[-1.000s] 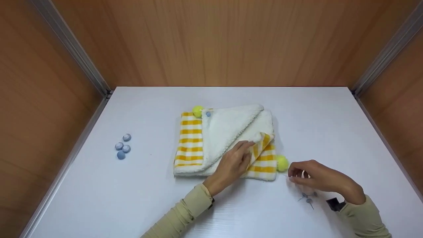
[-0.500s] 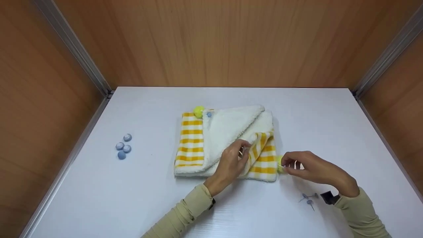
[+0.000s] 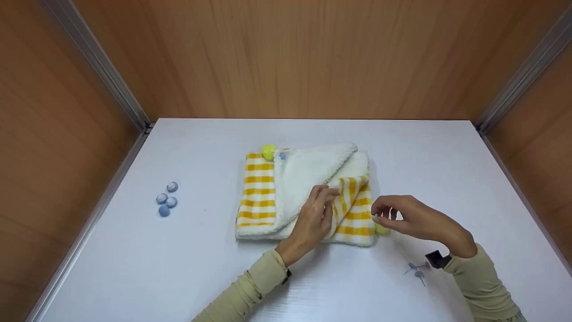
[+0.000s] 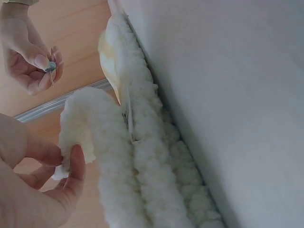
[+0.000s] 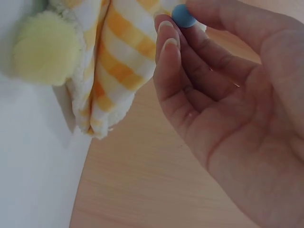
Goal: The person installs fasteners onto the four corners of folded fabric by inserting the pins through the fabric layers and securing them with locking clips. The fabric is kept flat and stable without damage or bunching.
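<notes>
A folded blanket (image 3: 308,165), white fleece on one face and yellow-and-white check on the other, lies mid-table with a yellow pompom (image 3: 268,152) at its upper left corner. Near that corner a small blue head (image 3: 282,155) sits on the fleece. My left hand (image 3: 310,219) pinches a raised fleecy edge (image 4: 83,121) between thumb and fingers. Just above the blanket's right side, my right hand (image 3: 413,219) pinches a blue-headed pin (image 4: 51,66), its thin shaft pointing down in the left wrist view. A second pompom (image 5: 47,49) is partly behind that hand in the head view.
Three blue-headed pins (image 3: 418,273) lie on the white table (image 3: 134,277), close to my right wrist. Several small blue caps (image 3: 171,202) are grouped at the left. Wood-grain walls (image 3: 286,58) enclose the back and sides.
My right hand has moved left and up with the pin, from beside the pompom to the blanket's right edge. The raised flap under my left hand has shifted slightly left.
</notes>
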Motion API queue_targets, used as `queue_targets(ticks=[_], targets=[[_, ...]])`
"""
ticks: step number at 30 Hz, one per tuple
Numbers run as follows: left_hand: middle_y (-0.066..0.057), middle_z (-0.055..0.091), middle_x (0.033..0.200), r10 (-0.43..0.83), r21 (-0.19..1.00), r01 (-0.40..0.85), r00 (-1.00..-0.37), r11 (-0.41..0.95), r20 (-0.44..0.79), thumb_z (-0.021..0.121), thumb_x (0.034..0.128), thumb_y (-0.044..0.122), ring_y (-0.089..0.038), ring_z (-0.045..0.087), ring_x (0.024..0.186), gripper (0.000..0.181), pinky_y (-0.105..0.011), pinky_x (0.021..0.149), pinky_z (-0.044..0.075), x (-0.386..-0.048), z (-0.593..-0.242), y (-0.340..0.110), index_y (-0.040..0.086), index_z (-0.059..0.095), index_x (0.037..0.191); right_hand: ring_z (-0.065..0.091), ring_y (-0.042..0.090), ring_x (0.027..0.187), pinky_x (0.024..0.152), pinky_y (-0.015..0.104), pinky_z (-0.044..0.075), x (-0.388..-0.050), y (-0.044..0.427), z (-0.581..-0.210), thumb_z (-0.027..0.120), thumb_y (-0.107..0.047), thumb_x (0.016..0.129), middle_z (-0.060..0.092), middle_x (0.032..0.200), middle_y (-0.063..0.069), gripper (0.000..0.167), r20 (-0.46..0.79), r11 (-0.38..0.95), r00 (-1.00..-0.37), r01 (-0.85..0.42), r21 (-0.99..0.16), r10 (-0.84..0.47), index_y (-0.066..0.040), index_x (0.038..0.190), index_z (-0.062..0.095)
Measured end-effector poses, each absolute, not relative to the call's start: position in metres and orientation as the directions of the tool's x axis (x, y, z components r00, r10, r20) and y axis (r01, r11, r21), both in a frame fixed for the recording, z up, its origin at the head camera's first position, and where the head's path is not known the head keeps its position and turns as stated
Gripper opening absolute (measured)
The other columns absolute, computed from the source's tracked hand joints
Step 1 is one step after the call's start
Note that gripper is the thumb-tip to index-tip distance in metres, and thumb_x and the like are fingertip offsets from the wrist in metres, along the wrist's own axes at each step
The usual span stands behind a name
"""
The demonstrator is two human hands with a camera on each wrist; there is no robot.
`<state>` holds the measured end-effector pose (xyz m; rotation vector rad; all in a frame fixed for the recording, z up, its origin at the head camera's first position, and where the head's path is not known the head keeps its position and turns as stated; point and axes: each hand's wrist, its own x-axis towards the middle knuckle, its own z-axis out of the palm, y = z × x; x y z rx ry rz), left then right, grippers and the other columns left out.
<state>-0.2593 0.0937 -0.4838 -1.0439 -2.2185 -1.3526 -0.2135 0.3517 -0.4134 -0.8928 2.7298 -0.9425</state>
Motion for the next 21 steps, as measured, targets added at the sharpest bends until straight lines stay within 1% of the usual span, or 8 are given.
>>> queue_targets(ticks=[4, 7, 12, 15, 18, 21], targets=[[-0.013, 0.054, 0.114, 0.404, 0.622, 0.736, -0.672, 0.267, 0.621, 0.051, 0.1010, -0.009, -0.014, 0.053, 0.073, 0.017, -0.020, 0.064, 0.048, -0.260, -0.485, 0.094, -0.001, 0.060, 0.114, 0.059, 0.008, 0.080, 0.069, 0.027, 0.052, -0.220, 0.347, -0.416, 0.068, -0.010, 0.100, 0.067, 0.094, -0.006, 0.004, 0.167, 0.593, -0.795, -0.557, -0.582, -0.583, -0.010, 0.104, 0.068], [-0.012, 0.054, 0.111, 0.404, 0.626, 0.736, -0.671, 0.258, 0.622, 0.055, 0.1000, -0.008, -0.015, 0.056, 0.076, 0.014, -0.018, 0.065, 0.049, -0.259, -0.485, 0.094, 0.000, 0.059, 0.111, 0.060, 0.008, 0.080, 0.070, 0.028, 0.052, -0.224, 0.346, -0.418, 0.068, -0.009, 0.100, 0.067, 0.095, -0.005, 0.005, 0.209, 0.575, -0.782, -0.584, -0.573, -0.587, -0.009, 0.105, 0.068], [-0.009, 0.055, 0.107, 0.396, 0.637, 0.718, -0.691, 0.282, 0.604, 0.063, 0.0989, 0.000, -0.015, 0.059, 0.080, 0.011, -0.017, 0.065, 0.049, -0.260, -0.486, 0.095, 0.003, 0.059, 0.108, 0.060, 0.008, 0.082, 0.071, 0.028, 0.052, -0.230, 0.347, -0.422, 0.068, -0.009, 0.100, 0.069, 0.096, -0.004, 0.006, 0.205, 0.584, -0.795, -0.568, -0.580, -0.570, -0.007, 0.105, 0.069], [-0.008, 0.056, 0.105, 0.377, 0.650, 0.700, -0.711, 0.295, 0.594, 0.064, 0.1003, 0.003, -0.014, 0.059, 0.081, 0.008, -0.017, 0.065, 0.049, -0.261, -0.486, 0.095, 0.005, 0.060, 0.107, 0.060, 0.008, 0.082, 0.072, 0.030, 0.052, -0.233, 0.347, -0.423, 0.068, -0.008, 0.099, 0.070, 0.097, -0.002, 0.006, 0.214, 0.583, -0.796, -0.570, -0.579, -0.566, -0.007, 0.106, 0.068], [-0.009, 0.057, 0.105, 0.369, 0.666, 0.688, -0.721, 0.287, 0.586, 0.059, 0.1022, 0.001, -0.015, 0.059, 0.082, 0.008, -0.019, 0.066, 0.051, -0.262, -0.487, 0.094, 0.004, 0.059, 0.109, 0.061, 0.008, 0.082, 0.072, 0.029, 0.052, -0.236, 0.345, -0.424, 0.068, -0.007, 0.099, 0.069, 0.097, -0.002, 0.007, 0.232, 0.572, -0.790, -0.581, -0.579, -0.568, -0.008, 0.107, 0.068], [-0.010, 0.058, 0.105, 0.373, 0.680, 0.678, -0.729, 0.279, 0.574, 0.056, 0.1027, 0.000, -0.017, 0.059, 0.083, 0.020, -0.022, 0.068, 0.052, -0.262, -0.487, 0.093, 0.003, 0.056, 0.122, 0.061, 0.008, 0.082, 0.072, 0.027, 0.051, -0.238, 0.342, -0.427, 0.069, -0.007, 0.099, 0.069, 0.097, -0.002, 0.009, 0.256, 0.562, -0.784, -0.594, -0.576, -0.566, -0.009, 0.107, 0.068]])
